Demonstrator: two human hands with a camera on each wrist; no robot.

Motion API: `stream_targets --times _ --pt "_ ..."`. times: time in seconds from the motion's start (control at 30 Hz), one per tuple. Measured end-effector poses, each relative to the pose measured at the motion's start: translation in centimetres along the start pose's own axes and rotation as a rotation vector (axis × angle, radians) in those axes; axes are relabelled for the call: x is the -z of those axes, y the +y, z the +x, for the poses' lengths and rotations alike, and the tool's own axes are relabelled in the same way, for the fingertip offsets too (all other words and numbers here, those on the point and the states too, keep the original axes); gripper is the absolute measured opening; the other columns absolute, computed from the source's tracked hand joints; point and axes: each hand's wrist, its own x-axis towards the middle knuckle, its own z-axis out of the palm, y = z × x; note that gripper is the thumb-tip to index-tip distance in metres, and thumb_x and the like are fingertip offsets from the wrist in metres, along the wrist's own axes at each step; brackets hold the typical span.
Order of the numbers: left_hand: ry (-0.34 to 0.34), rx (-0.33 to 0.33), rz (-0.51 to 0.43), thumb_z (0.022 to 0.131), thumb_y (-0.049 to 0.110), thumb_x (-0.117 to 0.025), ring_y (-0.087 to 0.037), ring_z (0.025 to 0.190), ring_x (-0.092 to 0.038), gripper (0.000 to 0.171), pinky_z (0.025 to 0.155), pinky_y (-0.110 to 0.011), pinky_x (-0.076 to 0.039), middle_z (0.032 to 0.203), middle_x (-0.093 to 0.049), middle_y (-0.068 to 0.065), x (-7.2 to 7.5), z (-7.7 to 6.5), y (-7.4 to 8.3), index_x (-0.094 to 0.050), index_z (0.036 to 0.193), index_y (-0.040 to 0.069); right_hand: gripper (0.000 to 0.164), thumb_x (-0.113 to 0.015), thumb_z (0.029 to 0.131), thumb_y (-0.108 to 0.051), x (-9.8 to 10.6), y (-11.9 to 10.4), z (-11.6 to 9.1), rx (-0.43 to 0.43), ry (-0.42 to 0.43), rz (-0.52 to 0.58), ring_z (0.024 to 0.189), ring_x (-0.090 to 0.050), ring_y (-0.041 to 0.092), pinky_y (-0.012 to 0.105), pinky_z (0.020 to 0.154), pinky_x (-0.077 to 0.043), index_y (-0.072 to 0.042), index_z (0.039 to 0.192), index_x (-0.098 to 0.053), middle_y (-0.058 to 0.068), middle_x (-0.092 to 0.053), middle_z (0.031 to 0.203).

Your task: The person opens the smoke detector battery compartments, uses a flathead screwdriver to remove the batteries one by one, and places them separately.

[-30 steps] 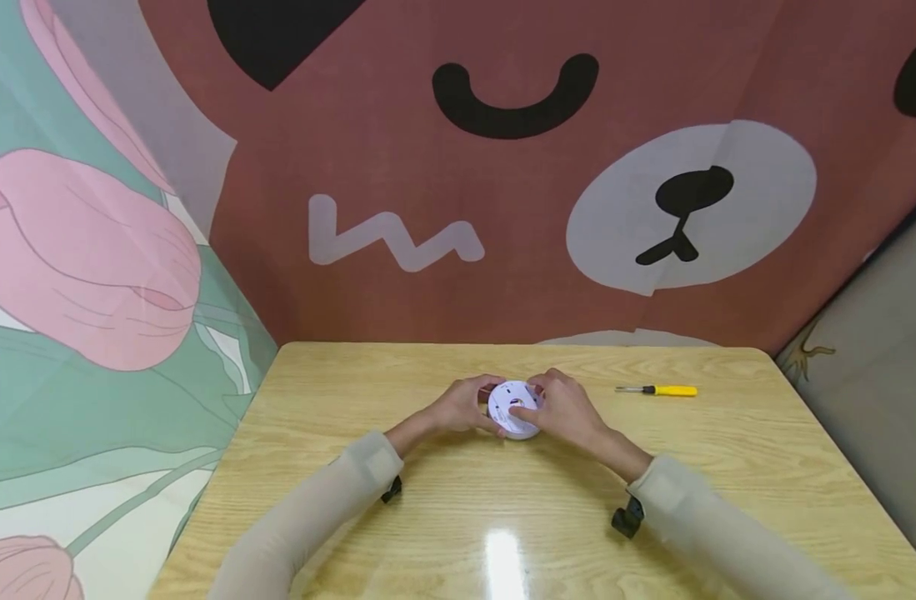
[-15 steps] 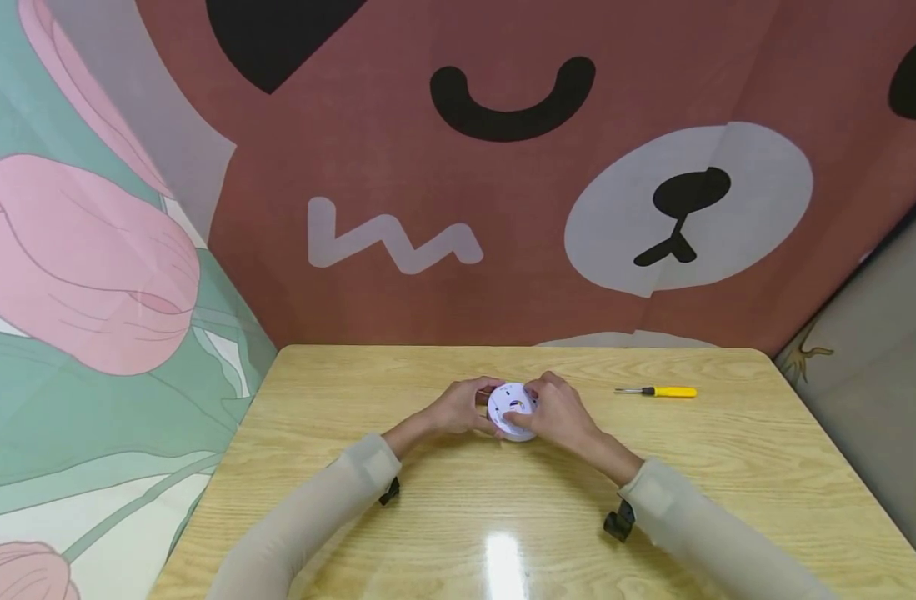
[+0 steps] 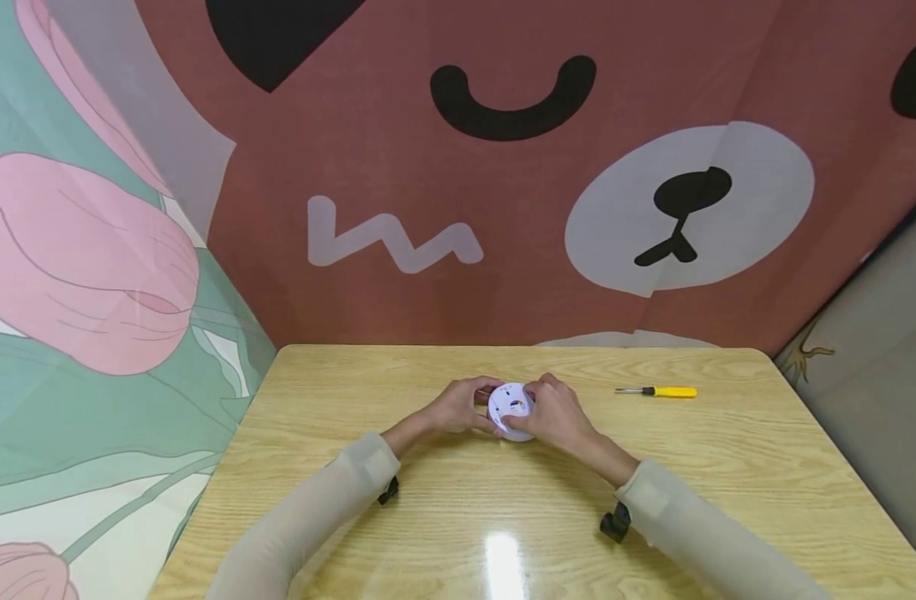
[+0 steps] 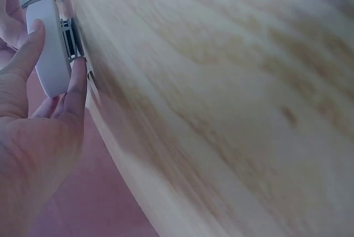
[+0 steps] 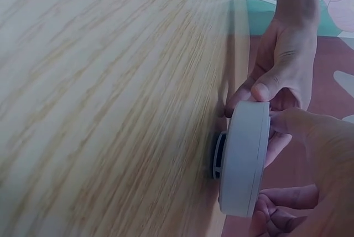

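Observation:
A white round smoke detector [image 3: 508,403] is held just above the table near its far side, its flat printed back facing up. In the left wrist view, the slatted dark vent [image 4: 68,40] of the detector faces the tabletop. My left hand [image 3: 456,407] grips the left rim, thumb on the edge and a fingertip beside the vent. My right hand [image 3: 564,415] holds the opposite side, its thumb lying on the flat back and its fingers at the far rim. From the right wrist view, the detector's smooth side wall [image 5: 243,154] shows between both hands.
A screwdriver [image 3: 673,392] with a yellow handle lies on the wooden table [image 3: 352,383] right of the hands. Behind the table's far edge hangs a printed cloth [image 3: 397,317] with a bear. A small black device [image 3: 616,523] is strapped at the right wrist.
My right hand and wrist have shifted slightly left, with the thumb sliding left across the detector's back. The left hand stays nearly in place, and the screwdriver has not moved.

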Motion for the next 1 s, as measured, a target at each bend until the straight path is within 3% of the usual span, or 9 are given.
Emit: stream_targets --times 0.57,1.0 --pt "0.022 -0.013 -0.013 0.076 0.01 -0.098 -0.029 0.127 -0.067 0.08 0.105 -0.032 -0.054 0.14 -0.067 -0.014 -0.27 -0.1 0.29 -0.058 0.145 0.001 0.057 -0.094 0.07 -0.035 -0.29 -0.36 0.24 -0.059 0.003 0.031 0.078 -0.064 0.023 0.04 0.065 -0.059 0.009 0.102 -0.076 0.017 -0.071 0.089" --pt "0.031 -0.029 -0.029 0.076 0.008 -0.097 -0.028 0.125 -0.068 0.079 0.104 -0.03 -0.054 0.138 -0.068 -0.014 -0.4 -0.06 -0.12 -0.058 0.145 0.0 0.058 -0.092 0.068 -0.032 0.3 -0.04 0.0 -0.058 0.009 0.065 0.082 -0.065 0.025 0.041 0.07 -0.059 0.007 0.108 -0.076 0.016 -0.07 0.097"
